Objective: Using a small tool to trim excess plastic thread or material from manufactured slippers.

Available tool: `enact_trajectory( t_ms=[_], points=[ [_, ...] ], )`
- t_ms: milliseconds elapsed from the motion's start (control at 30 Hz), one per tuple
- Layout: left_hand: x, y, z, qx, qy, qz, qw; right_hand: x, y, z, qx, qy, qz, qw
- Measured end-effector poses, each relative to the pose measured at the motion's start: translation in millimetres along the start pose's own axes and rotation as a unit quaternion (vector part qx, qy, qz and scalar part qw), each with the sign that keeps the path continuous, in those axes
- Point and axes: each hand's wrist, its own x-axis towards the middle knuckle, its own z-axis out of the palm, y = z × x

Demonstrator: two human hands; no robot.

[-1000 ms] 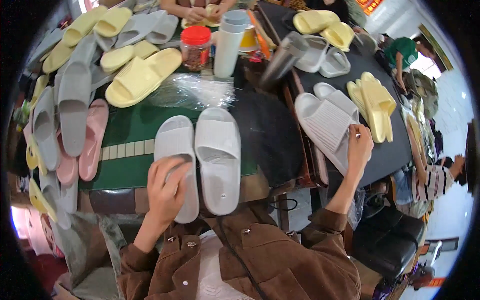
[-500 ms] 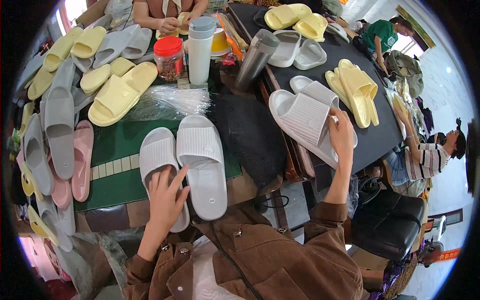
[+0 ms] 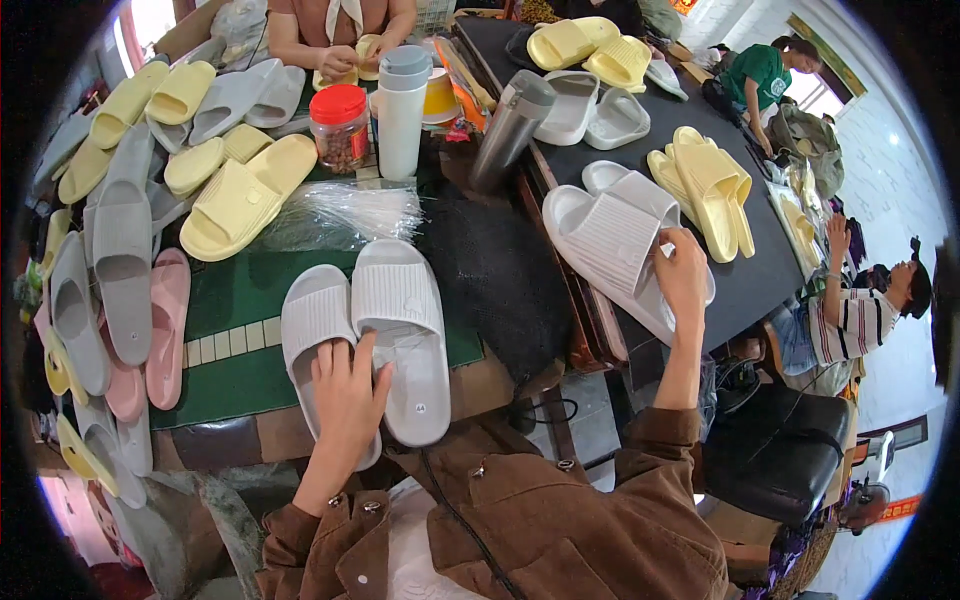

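A pair of light grey slide slippers lies side by side on the table before me: the left slipper (image 3: 318,300) and the right slipper (image 3: 400,300). My left hand (image 3: 347,400) rests over the left one, fingers stretched to the edge of its strap, the index finger close to the right slipper. The fingertips are partly hidden at the strap. On the black table to the right lies another grey pair, the nearer slipper (image 3: 612,245) overlapping its mate (image 3: 640,190). My right hand (image 3: 682,275) closes its bent fingers on that pair at the strap edge.
Yellow slippers (image 3: 250,197), grey slippers (image 3: 125,265) and pink slippers (image 3: 167,330) crowd the left. Clear plastic strips (image 3: 350,212), a red-lidded jar (image 3: 340,130), a white bottle (image 3: 402,125) and a steel flask (image 3: 508,135) stand beyond. Other people work across and to the right.
My left hand has shifted slightly right and its fingers have drawn closer together at the strap. My right fingers have curled in more at the other pair.
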Motion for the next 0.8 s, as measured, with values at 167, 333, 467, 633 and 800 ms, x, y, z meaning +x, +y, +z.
enact_trajectory(
  t_ms=[167,333,467,633,800],
  points=[
    [-4.5,-7.0,2.2,0.005,0.029,0.001,1.0,-0.9,5.8,-8.5,-0.016,0.063,0.078,0.995],
    [-4.4,-5.7,2.1,0.004,0.034,-0.009,0.999,-6.5,13.1,-15.3,-0.048,0.08,0.074,0.993],
    [-4.6,-4.6,2.3,0.005,0.034,-0.015,0.999,-9.9,-3.5,-22.5,0.03,0.091,0.111,0.989],
    [-5.6,-6.7,2.8,0.002,0.039,-0.016,0.999,-19.7,-33.6,-32.2,0.284,0.072,0.126,0.948],
    [-6.1,-7.9,7.0,-0.002,0.041,-0.019,0.999,-28.1,-61.9,-39.3,0.269,0.027,0.066,0.961]
  ],
)
